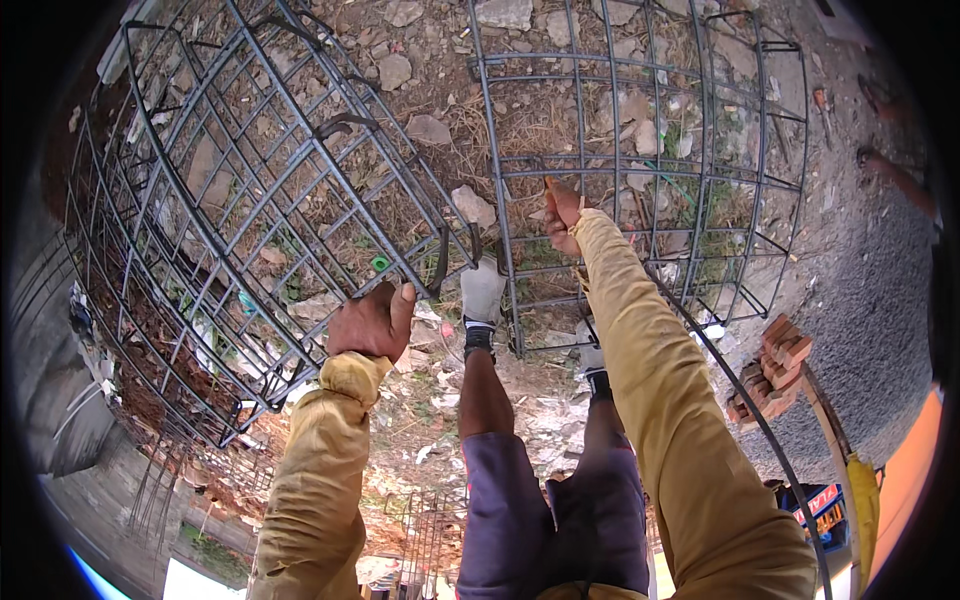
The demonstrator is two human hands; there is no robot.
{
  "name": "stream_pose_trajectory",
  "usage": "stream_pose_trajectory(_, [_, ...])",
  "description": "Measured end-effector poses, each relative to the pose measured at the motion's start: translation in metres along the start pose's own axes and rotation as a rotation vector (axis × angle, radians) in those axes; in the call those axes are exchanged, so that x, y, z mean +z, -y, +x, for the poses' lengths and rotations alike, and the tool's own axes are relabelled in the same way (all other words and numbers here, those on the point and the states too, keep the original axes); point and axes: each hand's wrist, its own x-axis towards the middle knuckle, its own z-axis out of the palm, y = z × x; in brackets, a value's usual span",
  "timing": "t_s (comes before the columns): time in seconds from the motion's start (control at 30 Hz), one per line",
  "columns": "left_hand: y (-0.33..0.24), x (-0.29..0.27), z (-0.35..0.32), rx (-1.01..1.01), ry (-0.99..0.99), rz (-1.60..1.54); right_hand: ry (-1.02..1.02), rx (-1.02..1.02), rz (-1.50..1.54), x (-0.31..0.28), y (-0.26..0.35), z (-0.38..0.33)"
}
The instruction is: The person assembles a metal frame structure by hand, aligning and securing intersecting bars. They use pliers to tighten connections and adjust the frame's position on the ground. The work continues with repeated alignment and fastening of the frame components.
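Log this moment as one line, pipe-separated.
left hand: gripping left metal cage | right hand: at right metal cage, grip unclear | bricks: piled, right side

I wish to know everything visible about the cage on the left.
The cage is an open, boxy frame of grey, steel-looking bars crossing as a grid, with blackish hooks along one side. It stretches slantwise over rubbly ground, the left hand curled over its near edge. Its joints are too small to judge.
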Motion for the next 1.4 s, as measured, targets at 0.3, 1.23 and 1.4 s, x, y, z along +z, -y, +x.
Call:
stream_pose_trajectory(0.3, [0.007, 0.001, 0.002, 0.067, 0.017, -0.079, -0.174, -0.001, -0.042, 0.012, -0.015, -0.015])
stream_pose_trajectory(1.23, [0.011, -0.009, 0.007, 0.030, 0.215, -0.143, -0.928, -0.379, -1.483, 0.013, -0.022, 0.020])
stream_pose_trajectory(1.4, [0.008, -0.013, 0.009, 0.039, 0.251, -0.135, -0.649, -0.322, -1.369, 0.006, 0.000, 0.013])
